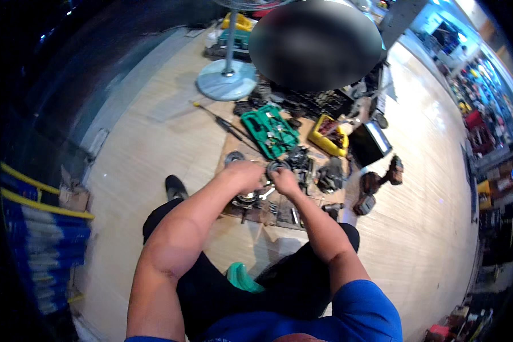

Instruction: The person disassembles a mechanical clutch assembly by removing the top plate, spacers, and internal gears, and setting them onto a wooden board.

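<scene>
Both hands meet over a brown mat (251, 219) on the floor. Left hand (246, 175) has its fingers curled closed around a dark round part (277, 166); right hand (285, 181) pinches the same part from the other side, fingers closed on it. Part sits held just above the mat, near a metal disc-shaped assembly (248, 198). One green tool case (269, 133), open. One yellow parts tray (328, 137). One long screwdriver (219, 121). One fan base (227, 80). Loose small parts too blurred to count.
</scene>
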Available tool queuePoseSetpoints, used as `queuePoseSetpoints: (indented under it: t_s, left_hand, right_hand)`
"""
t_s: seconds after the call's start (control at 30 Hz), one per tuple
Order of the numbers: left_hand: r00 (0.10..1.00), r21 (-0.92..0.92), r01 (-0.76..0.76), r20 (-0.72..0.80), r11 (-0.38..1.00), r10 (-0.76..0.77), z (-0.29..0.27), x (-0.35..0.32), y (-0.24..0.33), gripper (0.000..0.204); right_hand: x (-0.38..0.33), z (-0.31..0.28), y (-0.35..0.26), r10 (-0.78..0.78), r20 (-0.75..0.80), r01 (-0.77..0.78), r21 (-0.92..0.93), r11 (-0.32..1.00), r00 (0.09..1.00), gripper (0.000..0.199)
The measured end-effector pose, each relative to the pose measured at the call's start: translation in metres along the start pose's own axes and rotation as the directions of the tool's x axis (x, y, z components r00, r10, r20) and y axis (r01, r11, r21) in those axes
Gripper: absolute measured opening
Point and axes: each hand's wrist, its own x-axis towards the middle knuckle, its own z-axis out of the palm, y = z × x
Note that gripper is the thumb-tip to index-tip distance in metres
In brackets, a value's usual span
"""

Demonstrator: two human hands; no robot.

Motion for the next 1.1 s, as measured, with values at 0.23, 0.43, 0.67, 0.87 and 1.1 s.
queuePoseSetpoints:
  t_s: [0.23,0.43,0.67,0.87,1.1]
  left_hand:
    - [1.000,0.035,0.000,-0.003,0.999,0.000,-0.006,-0.006,0.008,0.045]
    - [1.000,0.031,0.013,0.022,0.999,-0.014,0.004,-0.005,-0.003,0.058]
    - [1.000,0.038,-0.019,-0.018,0.999,0.020,-0.002,-0.007,0.004,0.040]
    - [1.000,0.024,-0.020,-0.004,1.000,0.020,-0.004,-0.006,0.003,0.050]
    - [1.000,0.050,-0.014,-0.016,0.999,0.015,0.000,-0.008,-0.001,0.044]
  right_hand:
    - [-0.007,-0.003,-0.007,0.123,-0.003,-0.121,0.169,0.978,0.992,0.048]
    - [-0.023,-0.006,-0.029,0.084,0.169,-0.144,0.382,0.913,0.982,0.038]
    - [-0.013,0.015,0.002,-0.113,0.166,0.037,0.406,0.913,0.980,0.023]
    - [-0.007,0.019,0.010,-0.087,0.088,0.050,0.352,0.935,0.992,0.037]
    - [-0.019,0.004,-0.017,0.024,0.186,-0.093,0.369,0.925,0.982,0.045]
